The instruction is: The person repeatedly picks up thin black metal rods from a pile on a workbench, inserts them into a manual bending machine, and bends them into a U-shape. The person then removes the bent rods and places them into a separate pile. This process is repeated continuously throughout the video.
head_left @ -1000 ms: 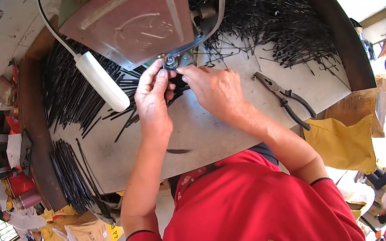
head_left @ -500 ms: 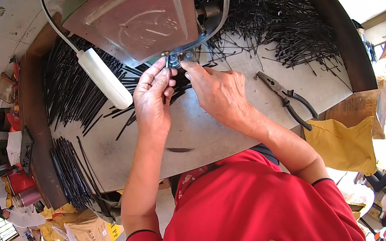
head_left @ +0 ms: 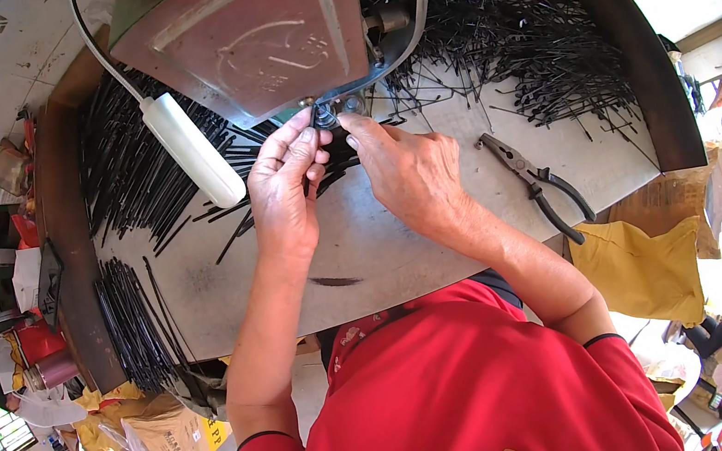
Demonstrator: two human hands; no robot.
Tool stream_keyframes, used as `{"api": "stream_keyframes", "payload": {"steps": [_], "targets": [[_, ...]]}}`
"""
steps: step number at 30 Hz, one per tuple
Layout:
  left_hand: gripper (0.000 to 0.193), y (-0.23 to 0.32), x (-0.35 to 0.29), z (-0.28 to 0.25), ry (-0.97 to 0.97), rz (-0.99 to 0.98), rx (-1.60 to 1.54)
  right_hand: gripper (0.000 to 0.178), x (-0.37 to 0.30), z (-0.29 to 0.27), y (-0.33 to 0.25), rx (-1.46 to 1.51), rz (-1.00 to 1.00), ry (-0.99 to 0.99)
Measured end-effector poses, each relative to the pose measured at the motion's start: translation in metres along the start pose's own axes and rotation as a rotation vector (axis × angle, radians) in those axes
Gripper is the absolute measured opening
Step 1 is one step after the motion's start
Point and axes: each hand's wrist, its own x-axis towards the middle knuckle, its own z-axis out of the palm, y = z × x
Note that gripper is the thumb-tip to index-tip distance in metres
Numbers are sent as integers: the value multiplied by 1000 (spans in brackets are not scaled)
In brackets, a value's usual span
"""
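Note:
My left hand (head_left: pixel 282 167) is raised to the underside of a reddish-brown machine head (head_left: pixel 259 40). Its thumb and index finger pinch together just left of a small round metal fixture (head_left: pixel 325 116); whatever is between them is too small to make out. From the other side my right hand (head_left: pixel 413 166) reaches the same fixture, its fingers curled and the thumb and index tips pressed close to the metal. I cannot tell what those fingertips hold. Thin black rods (head_left: pixel 236 230) lie on the metal worktable (head_left: pixel 384 255) behind and beside my left hand.
A white tube lamp (head_left: pixel 193 152) hangs left of the machine. Pliers (head_left: pixel 537 185) with black handles lie right of my right hand. Tangled black rods (head_left: pixel 530 42) pile up at the back right, and a bundle of rods (head_left: pixel 131 325) sits front left. Yellow cloth (head_left: pixel 643 267) hangs off the right edge.
Both hands stay almost in place at the fixture. The machine head and lamp appear shifted very slightly to the left in the picture.

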Motion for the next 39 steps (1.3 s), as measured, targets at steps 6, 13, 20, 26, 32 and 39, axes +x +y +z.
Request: {"api": "stream_keyframes", "payload": {"steps": [6,13,20,26,32,39], "targets": [[26,-1,0,-2,-10,4,22,35,-1,2,3,3,-29,1],[28,-1,0,0,-9,25,23,27,-1,-1,1,9,14,-13],[27,-2,0,-2,-5,20,22,29,0,1,1,15,-13,8],[28,-1,0,-1,-13,18,24,27,1,1,0,9,0,5],[25,-4,-1,2,41,-10,10,38,0,5,2,-5,-13,-9],[21,23,-5,10,41,217,751,29,9,-4,-4,28,77,-189]]}}
